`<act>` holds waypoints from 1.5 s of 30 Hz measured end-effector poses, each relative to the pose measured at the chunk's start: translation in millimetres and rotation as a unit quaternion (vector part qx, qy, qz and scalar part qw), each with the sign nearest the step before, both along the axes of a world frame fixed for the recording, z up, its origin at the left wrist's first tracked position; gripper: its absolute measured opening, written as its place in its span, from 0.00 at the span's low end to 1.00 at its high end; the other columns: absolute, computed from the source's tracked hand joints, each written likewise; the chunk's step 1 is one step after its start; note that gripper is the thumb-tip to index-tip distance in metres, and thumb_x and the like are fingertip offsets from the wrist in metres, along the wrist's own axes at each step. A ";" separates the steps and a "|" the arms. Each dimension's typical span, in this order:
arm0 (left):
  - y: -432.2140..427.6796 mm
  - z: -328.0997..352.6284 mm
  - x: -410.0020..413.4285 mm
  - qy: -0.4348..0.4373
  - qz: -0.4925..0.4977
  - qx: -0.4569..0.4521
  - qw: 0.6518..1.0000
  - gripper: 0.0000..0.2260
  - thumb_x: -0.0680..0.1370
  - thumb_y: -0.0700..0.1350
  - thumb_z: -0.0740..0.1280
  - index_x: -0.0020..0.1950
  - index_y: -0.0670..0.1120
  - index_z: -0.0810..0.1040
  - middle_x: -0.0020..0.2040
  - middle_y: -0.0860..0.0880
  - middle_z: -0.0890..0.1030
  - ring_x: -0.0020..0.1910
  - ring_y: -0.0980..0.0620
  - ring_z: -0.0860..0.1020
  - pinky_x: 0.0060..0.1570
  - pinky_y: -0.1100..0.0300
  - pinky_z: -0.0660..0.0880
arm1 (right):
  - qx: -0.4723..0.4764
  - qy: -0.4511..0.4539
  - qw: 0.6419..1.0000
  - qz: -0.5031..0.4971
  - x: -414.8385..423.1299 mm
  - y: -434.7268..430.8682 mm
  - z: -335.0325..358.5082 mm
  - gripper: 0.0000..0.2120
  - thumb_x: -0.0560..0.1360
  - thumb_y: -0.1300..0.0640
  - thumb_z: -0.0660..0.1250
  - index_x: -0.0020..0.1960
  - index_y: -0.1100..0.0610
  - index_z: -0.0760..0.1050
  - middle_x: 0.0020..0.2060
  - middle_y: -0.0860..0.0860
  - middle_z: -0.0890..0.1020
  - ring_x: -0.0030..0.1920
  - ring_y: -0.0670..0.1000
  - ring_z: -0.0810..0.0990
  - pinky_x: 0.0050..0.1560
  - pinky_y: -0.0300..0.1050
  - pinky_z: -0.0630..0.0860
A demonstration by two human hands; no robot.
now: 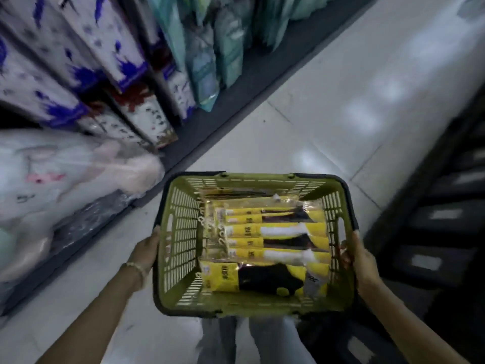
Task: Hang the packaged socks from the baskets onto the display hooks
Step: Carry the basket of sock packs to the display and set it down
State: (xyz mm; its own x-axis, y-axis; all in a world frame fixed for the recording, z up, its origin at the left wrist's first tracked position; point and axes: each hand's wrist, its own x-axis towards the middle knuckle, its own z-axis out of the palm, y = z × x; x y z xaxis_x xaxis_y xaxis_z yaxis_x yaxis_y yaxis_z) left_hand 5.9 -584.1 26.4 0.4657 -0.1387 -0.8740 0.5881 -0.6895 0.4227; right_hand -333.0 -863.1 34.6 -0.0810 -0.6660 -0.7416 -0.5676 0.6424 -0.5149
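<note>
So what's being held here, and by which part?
The green basket, by its two short sides: left hand on the left rim, right hand on the right rim.

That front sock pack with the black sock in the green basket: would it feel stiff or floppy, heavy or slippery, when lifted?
Probably light: the sock pack holds only soft fabric on yellow card. Likely slippery, since its clear wrap shows glare. It may bend a little, but the card should keep it fairly flat, as it lies in the basket.

basket (181,232) w/ maybe 7 sock pkgs (273,243)
</note>
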 end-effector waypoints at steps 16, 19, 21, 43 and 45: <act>-393.6 204.0 -16.3 -0.214 -0.142 -0.146 0.955 0.20 0.81 0.55 0.55 0.46 0.40 0.77 0.37 0.46 0.76 0.31 0.51 0.71 0.31 0.60 0.68 | -0.102 -0.071 0.969 -0.211 -75.3 -225.4 200.5 0.23 0.78 0.39 0.57 0.36 0.54 0.74 0.29 0.51 0.74 0.30 0.50 0.72 0.32 0.44 0.67; -465.4 203.2 5.7 -0.205 -0.161 -0.155 0.953 0.19 0.81 0.55 0.55 0.43 0.42 0.76 0.36 0.46 0.76 0.30 0.52 0.71 0.31 0.60 0.69 | -0.098 -0.068 0.963 -0.241 -61.3 -275.9 195.2 0.22 0.78 0.39 0.58 0.37 0.54 0.75 0.30 0.51 0.75 0.31 0.49 0.73 0.32 0.44 0.68; -518.8 203.9 20.4 -0.194 -0.185 -0.161 0.950 0.20 0.81 0.55 0.55 0.44 0.42 0.76 0.36 0.46 0.76 0.31 0.51 0.71 0.31 0.60 0.69 | -0.099 -0.064 0.958 -0.263 -49.2 -312.4 191.7 0.23 0.78 0.38 0.58 0.36 0.56 0.75 0.29 0.51 0.75 0.30 0.50 0.73 0.32 0.44 0.68; -1124.5 217.2 54.1 -0.166 -0.254 -0.151 0.941 0.21 0.80 0.56 0.55 0.40 0.43 0.76 0.33 0.48 0.74 0.28 0.52 0.68 0.29 0.60 0.66 | -0.100 -0.074 0.928 -0.352 -20.7 -842.9 214.3 0.23 0.78 0.38 0.58 0.35 0.56 0.73 0.26 0.49 0.71 0.27 0.48 0.67 0.30 0.42 0.66; -1179.1 221.6 50.8 -0.163 -0.247 -0.161 0.942 0.20 0.80 0.56 0.55 0.39 0.44 0.76 0.33 0.48 0.74 0.28 0.52 0.68 0.28 0.60 0.66 | -0.104 -0.069 0.929 -0.350 -23.4 -904.0 222.7 0.23 0.78 0.39 0.58 0.35 0.56 0.73 0.27 0.50 0.71 0.27 0.48 0.67 0.30 0.42 0.65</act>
